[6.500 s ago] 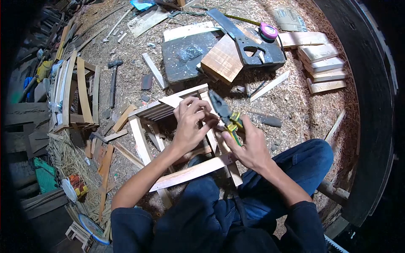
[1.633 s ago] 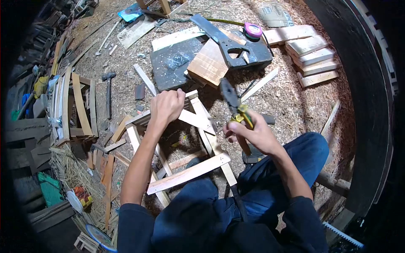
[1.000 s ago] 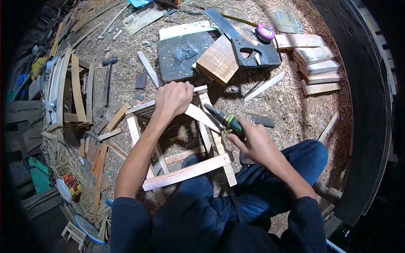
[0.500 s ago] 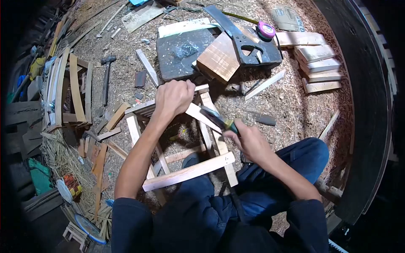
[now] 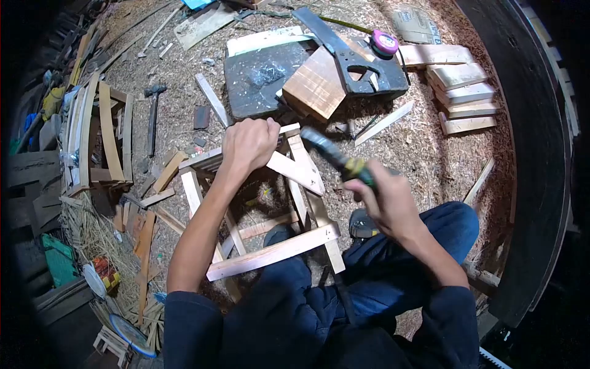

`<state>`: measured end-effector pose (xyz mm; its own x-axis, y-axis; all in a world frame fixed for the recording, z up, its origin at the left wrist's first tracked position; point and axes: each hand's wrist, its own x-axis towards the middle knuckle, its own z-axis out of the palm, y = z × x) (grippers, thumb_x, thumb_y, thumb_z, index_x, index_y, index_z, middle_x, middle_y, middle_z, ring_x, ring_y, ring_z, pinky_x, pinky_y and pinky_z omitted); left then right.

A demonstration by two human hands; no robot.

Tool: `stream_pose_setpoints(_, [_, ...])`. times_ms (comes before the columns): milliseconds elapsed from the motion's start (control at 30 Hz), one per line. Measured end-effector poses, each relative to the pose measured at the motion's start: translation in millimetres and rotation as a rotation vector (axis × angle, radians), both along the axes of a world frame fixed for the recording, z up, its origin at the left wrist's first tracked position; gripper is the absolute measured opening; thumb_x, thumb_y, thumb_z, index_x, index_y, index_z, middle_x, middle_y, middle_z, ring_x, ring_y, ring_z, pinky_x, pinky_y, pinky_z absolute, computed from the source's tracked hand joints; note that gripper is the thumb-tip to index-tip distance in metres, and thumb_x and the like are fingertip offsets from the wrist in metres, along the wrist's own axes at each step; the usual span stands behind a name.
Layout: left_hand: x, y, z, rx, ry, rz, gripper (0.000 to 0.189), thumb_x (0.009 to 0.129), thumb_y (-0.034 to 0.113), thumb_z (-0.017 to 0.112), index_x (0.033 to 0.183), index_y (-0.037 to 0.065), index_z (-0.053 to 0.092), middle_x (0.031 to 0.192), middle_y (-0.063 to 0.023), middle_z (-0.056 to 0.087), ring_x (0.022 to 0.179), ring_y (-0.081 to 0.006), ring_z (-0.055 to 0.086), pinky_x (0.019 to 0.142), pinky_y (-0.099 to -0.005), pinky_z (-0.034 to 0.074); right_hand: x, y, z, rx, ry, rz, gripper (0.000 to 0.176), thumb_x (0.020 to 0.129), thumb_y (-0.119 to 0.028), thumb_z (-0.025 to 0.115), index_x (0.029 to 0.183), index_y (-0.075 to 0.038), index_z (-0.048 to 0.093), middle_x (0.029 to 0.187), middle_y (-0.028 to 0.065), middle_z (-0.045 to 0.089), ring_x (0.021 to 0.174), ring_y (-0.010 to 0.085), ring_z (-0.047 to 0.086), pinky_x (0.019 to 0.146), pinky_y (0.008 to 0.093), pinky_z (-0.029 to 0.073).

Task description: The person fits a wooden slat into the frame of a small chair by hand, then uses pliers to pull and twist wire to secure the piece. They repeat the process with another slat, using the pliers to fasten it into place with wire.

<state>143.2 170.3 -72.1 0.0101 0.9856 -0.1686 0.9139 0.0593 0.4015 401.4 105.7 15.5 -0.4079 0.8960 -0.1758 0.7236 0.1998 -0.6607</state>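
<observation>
My left hand (image 5: pixel 250 142) is closed around the upper end of a pale wooden slat (image 5: pixel 296 171), whose free end slants down to the right across a small wooden stool frame (image 5: pixel 273 253). The frame stands between my legs, with its curved front rail nearest me. To the right of the slat, my right hand (image 5: pixel 392 200) grips the green and yellow handle of a bladed tool (image 5: pixel 326 148). Its grey blade is smeared by motion and points up and left, apart from the slat. The slat end inside my left hand is hidden.
Ahead is a dark block (image 5: pixel 255 83) with a squared wood block (image 5: pixel 316 83), a handsaw (image 5: pixel 326 31) and a pink tape measure (image 5: pixel 385 43). A hammer (image 5: pixel 153 117) and another wooden frame (image 5: pixel 107 138) lie left. Stacked wood pieces (image 5: pixel 464 92) sit right.
The bladed tool has lifted off the slat, moving up and right with my right hand. My left hand keeps its hold, shifting only slightly left in view.
</observation>
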Motion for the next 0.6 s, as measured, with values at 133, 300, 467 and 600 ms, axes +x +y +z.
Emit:
stream_pose_setpoints(133, [3.6,-3.6,2.5,-0.027,-0.001,0.007,0.057,0.099,0.034,0.038,0.068,-0.005,0.066,0.075,-0.0302,0.064,0.075,-0.0504,0.063,0.076,-0.0568,0.050,3.4,-19.7,-49.3,0.198,0.106,0.022,0.029,0.096,-0.030,0.068,0.099,-0.004,0.057,0.060,0.0168,0.061,0.051,0.0347,0.063,0.047,0.0402,0.048])
stream_pose_setpoints(300, [3.6,-0.6,1.5,0.015,-0.024,0.027,0.057,0.099,0.035,0.038,0.069,-0.005,0.067,0.074,-0.0305,0.063,0.074,-0.0507,0.063,0.075,-0.0569,0.050,2.7,-0.1,-10.8,0.091,-0.010,0.071,0.035,0.098,-0.036,0.063,0.094,-0.003,0.052,0.061,0.0158,0.063,0.049,0.0309,0.066,0.041,0.0408,0.047])
stream_pose_setpoints(467, [5.4,-3.7,-0.8,0.004,0.017,0.013,0.055,0.097,0.033,0.040,0.067,-0.004,0.068,0.074,-0.0293,0.065,0.071,-0.0481,0.066,0.075,-0.0547,0.053,1.8,-27.3,-50.1,0.058,-0.101,0.094,0.034,0.096,-0.035,0.065,0.095,-0.002,0.054,0.066,0.0154,0.066,0.053,0.0286,0.068,0.043,0.0398,0.050])
stream_pose_setpoints(600, [2.5,-0.2,-3.0,0.029,0.020,0.009,0.056,0.097,0.033,0.039,0.068,-0.004,0.069,0.075,-0.0294,0.066,0.072,-0.0481,0.066,0.076,-0.0546,0.053,1.2,-5.8,-6.7,0.008,0.064,0.004,0.034,0.097,-0.035,0.065,0.097,-0.002,0.054,0.062,0.0157,0.063,0.051,0.0310,0.066,0.042,0.0425,0.047])
